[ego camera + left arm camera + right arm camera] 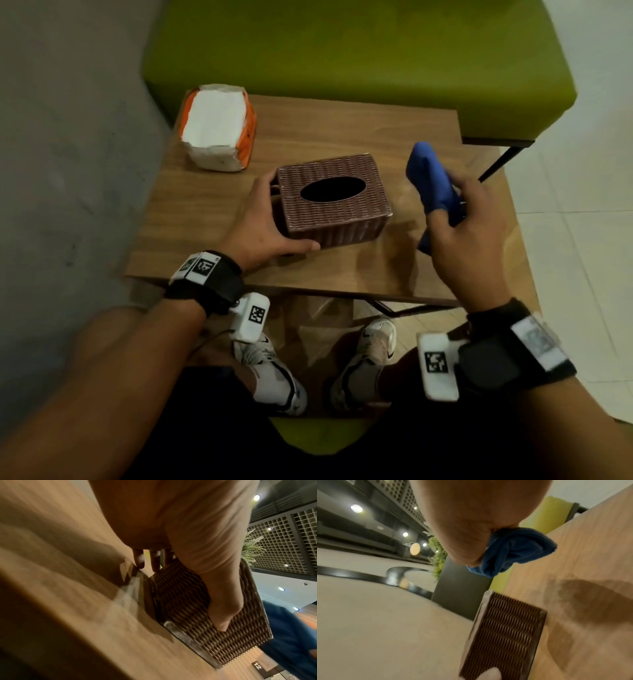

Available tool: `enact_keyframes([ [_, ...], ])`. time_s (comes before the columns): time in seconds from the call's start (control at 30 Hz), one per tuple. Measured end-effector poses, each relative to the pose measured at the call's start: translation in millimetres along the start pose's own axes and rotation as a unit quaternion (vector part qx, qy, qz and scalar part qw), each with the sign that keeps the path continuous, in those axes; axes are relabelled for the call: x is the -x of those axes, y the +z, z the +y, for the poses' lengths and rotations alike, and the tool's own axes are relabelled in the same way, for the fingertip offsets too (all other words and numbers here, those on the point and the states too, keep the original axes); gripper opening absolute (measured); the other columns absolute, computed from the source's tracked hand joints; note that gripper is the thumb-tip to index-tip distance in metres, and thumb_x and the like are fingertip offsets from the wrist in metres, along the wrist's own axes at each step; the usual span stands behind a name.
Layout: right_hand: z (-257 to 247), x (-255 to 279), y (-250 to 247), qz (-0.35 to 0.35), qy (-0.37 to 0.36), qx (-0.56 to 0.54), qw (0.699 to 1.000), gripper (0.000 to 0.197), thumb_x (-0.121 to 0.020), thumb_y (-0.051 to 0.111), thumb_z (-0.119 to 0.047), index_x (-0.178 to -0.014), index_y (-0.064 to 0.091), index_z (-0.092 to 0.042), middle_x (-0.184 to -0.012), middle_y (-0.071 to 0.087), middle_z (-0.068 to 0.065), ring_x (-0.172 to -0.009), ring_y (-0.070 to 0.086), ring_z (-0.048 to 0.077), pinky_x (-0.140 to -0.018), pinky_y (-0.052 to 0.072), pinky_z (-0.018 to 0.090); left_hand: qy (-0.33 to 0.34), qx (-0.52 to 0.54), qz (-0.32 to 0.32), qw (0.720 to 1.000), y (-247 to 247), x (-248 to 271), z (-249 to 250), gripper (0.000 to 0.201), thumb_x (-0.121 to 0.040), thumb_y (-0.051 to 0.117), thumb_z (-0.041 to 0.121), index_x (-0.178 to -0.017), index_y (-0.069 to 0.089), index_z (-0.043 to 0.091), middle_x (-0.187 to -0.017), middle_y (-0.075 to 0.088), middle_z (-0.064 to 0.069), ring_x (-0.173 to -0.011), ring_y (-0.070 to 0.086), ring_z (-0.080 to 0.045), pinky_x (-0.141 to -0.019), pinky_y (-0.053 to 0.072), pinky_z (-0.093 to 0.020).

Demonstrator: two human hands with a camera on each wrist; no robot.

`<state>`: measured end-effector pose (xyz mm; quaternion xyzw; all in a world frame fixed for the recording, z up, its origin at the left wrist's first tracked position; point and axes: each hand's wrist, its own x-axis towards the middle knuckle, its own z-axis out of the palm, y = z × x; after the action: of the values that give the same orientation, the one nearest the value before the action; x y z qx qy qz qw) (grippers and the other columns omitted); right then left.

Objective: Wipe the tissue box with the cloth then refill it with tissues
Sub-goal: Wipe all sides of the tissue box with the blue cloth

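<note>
A brown woven tissue box (334,200) with a dark oval slot on top sits mid-table. My left hand (263,219) grips its left end, thumb along the near side and fingers behind; the left wrist view shows the thumb (221,608) pressed on the weave of the box (197,615). My right hand (469,222) holds a bunched blue cloth (431,181) in the air to the right of the box, apart from it. The cloth (510,553) hangs from that hand above the box's end (503,635). An opened orange-and-white tissue pack (217,128) lies at the table's back left.
The small wooden table (342,270) stands in front of a green upholstered bench (342,51). A grey wall runs along the left, pale floor tiles lie to the right. My feet in white shoes (274,373) are under the table's near edge.
</note>
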<state>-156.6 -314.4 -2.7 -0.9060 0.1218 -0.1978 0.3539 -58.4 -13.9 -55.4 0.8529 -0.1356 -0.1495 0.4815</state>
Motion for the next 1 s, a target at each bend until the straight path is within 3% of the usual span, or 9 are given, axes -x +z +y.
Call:
enact_keyframes([
  [0.07, -15, 20, 1, -0.001, -0.027, -0.011, 1.0, 0.056, -0.094, 0.06, -0.009, -0.149, 0.056, -0.02, -0.12, 0.059, 0.009, -0.105, 0.054, 0.019, -0.088, 0.041, 0.019, -0.003, 0.0, 0.007, 1.0, 6, 9, 0, 0.143, -0.049, 0.102, 0.059, -0.164, 0.022, 0.032, -0.164, 0.04, 0.01, -0.149, 0.045, -0.009, -0.122, 0.045, -0.047],
  [0.13, -21, 35, 10, -0.02, -0.037, 0.004, 0.999, 0.056, -0.095, 0.06, -0.008, -0.15, 0.056, -0.018, -0.116, 0.05, 0.007, -0.103, 0.047, 0.016, -0.087, 0.038, 0.012, -0.001, -0.008, 0.009, 1.0, 10, 15, -1, 0.141, -0.049, 0.103, 0.06, -0.162, 0.022, 0.036, -0.164, 0.041, 0.012, -0.149, 0.046, -0.01, -0.122, 0.045, -0.05],
  [0.23, -28, 51, 24, -0.024, -0.073, 0.059, 0.995, 0.052, -0.092, 0.055, -0.008, -0.143, 0.063, -0.008, -0.116, 0.049, 0.014, -0.107, 0.048, 0.026, -0.09, 0.045, 0.034, -0.002, -0.029, 0.006, 1.0, 15, 18, -2, 0.139, -0.049, 0.102, 0.061, -0.161, 0.021, 0.041, -0.162, 0.044, 0.013, -0.149, 0.046, -0.012, -0.122, 0.044, -0.053],
  [0.37, -59, 81, 50, -0.068, -0.094, 0.106, 0.988, 0.055, -0.09, 0.061, -0.002, -0.145, 0.059, -0.003, -0.116, 0.05, 0.017, -0.105, 0.05, 0.028, -0.085, 0.029, 0.026, 0.007, -0.028, 0.019, 0.999, 19, 19, -2, 0.138, -0.051, 0.103, 0.053, -0.162, 0.024, 0.036, -0.159, 0.049, 0.009, -0.147, 0.051, -0.014, -0.118, 0.048, -0.053],
  [0.47, -59, 87, 51, -0.132, -0.166, 0.091, 0.973, 0.055, -0.093, 0.061, -0.004, -0.148, 0.058, -0.007, -0.116, 0.05, 0.015, -0.104, 0.051, 0.029, -0.082, 0.042, 0.033, 0.006, -0.02, 0.02, 1.0, 19, 20, -5, 0.138, -0.051, 0.103, 0.048, -0.164, 0.023, 0.036, -0.16, 0.05, 0.007, -0.146, 0.053, -0.016, -0.116, 0.05, -0.053],
  [0.63, -26, 65, 29, -0.041, -0.067, 0.058, 0.995, 0.05, -0.094, 0.061, 0.0, -0.143, 0.063, -0.009, -0.148, 0.042, 0.023, -0.136, 0.047, 0.037, -0.108, 0.049, 0.049, -0.001, -0.031, 0.033, 0.999, 23, 25, -3, 0.138, -0.052, 0.1, 0.056, -0.164, 0.024, 0.031, -0.162, 0.045, 0.009, -0.15, 0.046, -0.013, -0.123, 0.044, -0.05],
  [0.7, -51, 75, 44, -0.076, -0.085, 0.089, 0.989, 0.051, -0.094, 0.062, -0.003, -0.144, 0.06, -0.009, -0.157, 0.04, 0.02, -0.139, 0.045, 0.037, -0.11, 0.047, 0.043, 0.004, -0.023, 0.036, 0.999, 24, 24, 0, 0.136, -0.052, 0.1, 0.055, -0.163, 0.027, 0.029, -0.16, 0.048, 0.008, -0.147, 0.049, -0.014, -0.12, 0.046, -0.05],
  [0.83, -73, 83, 55, -0.162, -0.187, 0.106, 0.963, 0.052, -0.089, 0.065, -0.004, -0.141, 0.063, -0.013, -0.153, 0.049, 0.015, -0.116, 0.049, 0.034, -0.085, 0.049, 0.04, 0.007, -0.02, 0.045, 0.999, 22, 24, 0, 0.129, -0.054, 0.098, 0.059, -0.161, 0.032, 0.03, -0.153, 0.058, 0.006, -0.139, 0.06, -0.017, -0.113, 0.052, -0.051],
  [1.0, -38, 59, 25, -0.056, -0.082, 0.106, 0.989, 0.046, -0.092, 0.062, -0.006, -0.136, 0.068, -0.013, -0.147, 0.056, 0.011, -0.12, 0.048, 0.033, -0.095, 0.037, 0.028, -0.007, -0.061, 0.044, 0.997, 23, 29, 0, 0.137, -0.05, 0.098, 0.06, -0.162, 0.026, 0.03, -0.158, 0.048, 0.006, -0.146, 0.048, -0.019, -0.12, 0.044, -0.053],
])
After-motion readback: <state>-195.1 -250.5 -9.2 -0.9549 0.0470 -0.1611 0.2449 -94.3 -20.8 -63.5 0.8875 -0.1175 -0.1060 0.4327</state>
